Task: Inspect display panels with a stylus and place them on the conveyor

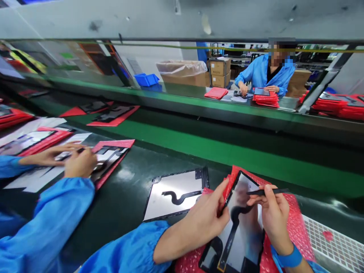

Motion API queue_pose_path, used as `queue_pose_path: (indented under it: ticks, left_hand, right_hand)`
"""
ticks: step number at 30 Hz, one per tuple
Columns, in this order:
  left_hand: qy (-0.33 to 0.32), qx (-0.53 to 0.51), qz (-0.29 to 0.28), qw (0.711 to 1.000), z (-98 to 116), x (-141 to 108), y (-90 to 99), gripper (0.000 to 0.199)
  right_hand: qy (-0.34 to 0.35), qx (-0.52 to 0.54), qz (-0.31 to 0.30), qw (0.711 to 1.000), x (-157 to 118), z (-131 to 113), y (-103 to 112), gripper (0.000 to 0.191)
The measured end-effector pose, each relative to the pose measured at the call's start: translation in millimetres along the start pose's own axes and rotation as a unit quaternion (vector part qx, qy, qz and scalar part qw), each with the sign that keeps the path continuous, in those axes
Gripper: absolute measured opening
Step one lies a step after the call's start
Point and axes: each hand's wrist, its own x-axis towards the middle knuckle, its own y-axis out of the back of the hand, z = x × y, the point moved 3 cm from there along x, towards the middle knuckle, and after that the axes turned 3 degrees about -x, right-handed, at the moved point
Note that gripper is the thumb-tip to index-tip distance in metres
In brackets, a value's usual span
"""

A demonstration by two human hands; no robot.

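A tablet display panel (244, 235) with a black ribbon cable (234, 223) across its silvery back lies tilted on red bubble wrap (297, 216). My left hand (199, 222) is closed on the panel's left edge, its thumb by the border. Over the panel's upper right, my right hand (274, 214) pinches a slim black pointed tool (267, 192), perhaps tweezers. The tool's tip points left, above the panel's surface; whether it touches is unclear. Left of my hands, a second panel (176, 191) lies on the dark green table (125, 212), its ribbon cable facing up.
A co-worker's hands (79, 161) work over another panel on red wrap at left. Beyond the green conveyor belt (176, 138), a person in blue (264, 72) sits by stacked red sleeves (265, 100). A white grid tray (332, 242) lies right of me.
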Motion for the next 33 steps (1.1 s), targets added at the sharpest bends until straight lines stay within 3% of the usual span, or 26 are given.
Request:
queue_pose_path:
  ticks: [3,6,10,13,17,21,24,27,30,33]
  left_hand:
    - [-0.033,-0.056,0.005,0.998,12.2,12.4,6.1,0.073]
    - [-0.025,-0.144,0.004,0.989,14.5,31.1,14.6,0.068]
    - [-0.012,-0.199,0.05,0.979,-2.0,86.5,23.8,0.074]
    - [-0.006,-0.197,0.087,0.977,-24.3,153.0,20.3,0.07]
    - [0.028,-0.158,0.131,0.978,-52.2,240.8,6.7,0.038]
    - [0.059,-0.077,0.142,0.985,-69.4,288.7,5.3,0.035]
    - [0.072,0.003,0.126,0.989,-80.6,295.3,21.4,0.035]
    - [0.086,0.084,0.084,0.989,-96.0,280.2,54.2,0.033]
    - [0.12,0.154,0.017,0.981,-118.7,242.7,103.1,0.03]
    - [0.176,0.207,-0.052,0.961,-146.0,186.3,155.2,0.028]
  right_hand:
    - [0.052,-0.005,0.06,0.997,-0.2,-22.9,44.2,0.029]
    - [0.086,-0.051,0.126,0.987,-6.0,-35.0,101.0,0.03]
    - [0.041,-0.14,0.15,0.978,-19.3,-22.4,150.6,0.04]
    - [0.017,-0.196,0.132,0.972,-27.7,-5.5,154.8,0.043]
    - [0.049,-0.249,0.068,0.965,-31.7,8.3,140.2,0.044]
    - [0.053,-0.265,0.036,0.962,-34.0,15.6,138.2,0.041]
    - [0.056,-0.279,0.031,0.958,-34.3,20.1,147.3,0.039]
    - [0.057,-0.302,0.001,0.952,-33.8,25.4,156.1,0.04]
    - [0.054,-0.306,-0.014,0.95,-35.2,29.9,164.2,0.038]
    - [0.036,-0.315,-0.033,0.948,-34.8,37.2,175.5,0.038]
